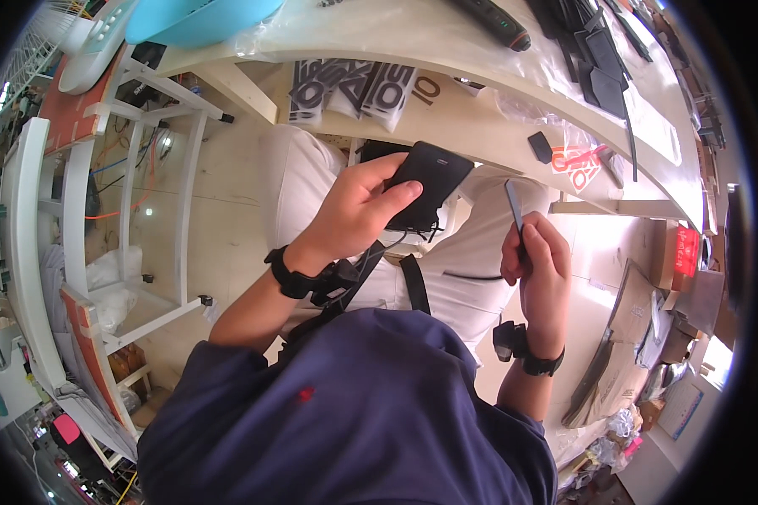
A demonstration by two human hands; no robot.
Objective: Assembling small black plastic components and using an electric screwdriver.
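My left hand (349, 210) grips a flat black rectangular case (434, 175) with rounded corners and a small slot near its top edge; the thumb presses on its face. Thin black cord (425, 231) hangs in loops at the case's lower end. To the right, above my thigh, my right hand (546, 257) pinches a thin, flat, dark strip (514, 202) that points up. A narrow black strip end (472, 276) sticks out leftward beside that hand. The two hands are apart, and both wrists wear black bands with small devices.
A pale worktable (446, 63) stands in front, bearing a blue basin (198, 18), a dark handheld tool (490, 23) and black flat pieces (598, 59). Its lower shelf (472, 118) holds printed plastic packets (387, 94). White metal frames (77, 210) stand left; cardboard (615, 362) leans right.
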